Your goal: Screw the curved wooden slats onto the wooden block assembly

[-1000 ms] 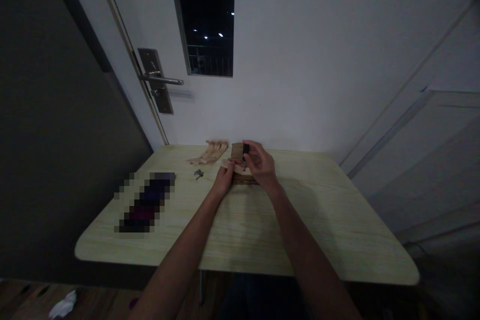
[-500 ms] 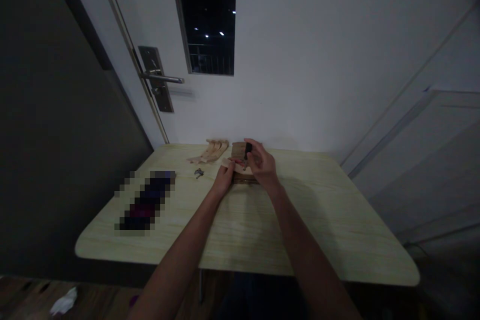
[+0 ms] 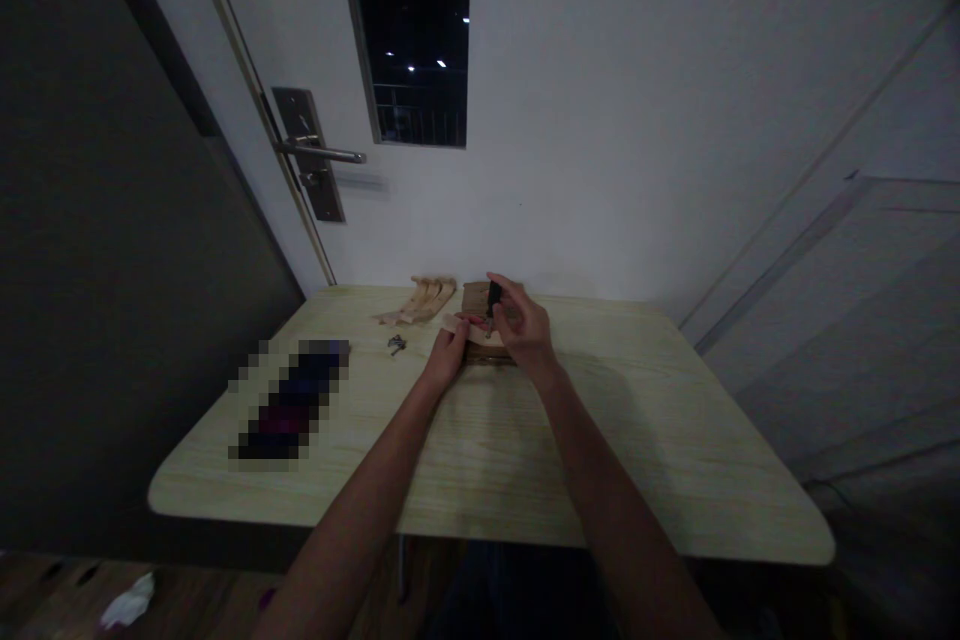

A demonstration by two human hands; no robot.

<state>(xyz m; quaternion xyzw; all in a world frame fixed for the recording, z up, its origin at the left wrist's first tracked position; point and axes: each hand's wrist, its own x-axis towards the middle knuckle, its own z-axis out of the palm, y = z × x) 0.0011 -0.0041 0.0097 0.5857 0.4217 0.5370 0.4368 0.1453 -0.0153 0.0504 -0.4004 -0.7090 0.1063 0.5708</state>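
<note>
From the head view, the left hand point(image 3: 448, 354) had its fingers pinched on a flat, pale wooden strip point(image 3: 481, 336) over a brown, boxy thing point(image 3: 475, 297) on the light-yellow table point(image 3: 645, 440). The right hand point(image 3: 528, 332) had its fingers squeezed on a small black-handled tool point(image 3: 493, 297), pointing down.

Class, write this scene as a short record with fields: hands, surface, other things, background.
Left hand: holds a pale piece
Right hand: grips a small black-handled tool
Surface: light wood-grain table
Toward the left: small metal parts; pixelated dark object
Farther back: pale curved pieces
Background: silver door handle; dark window
</note>
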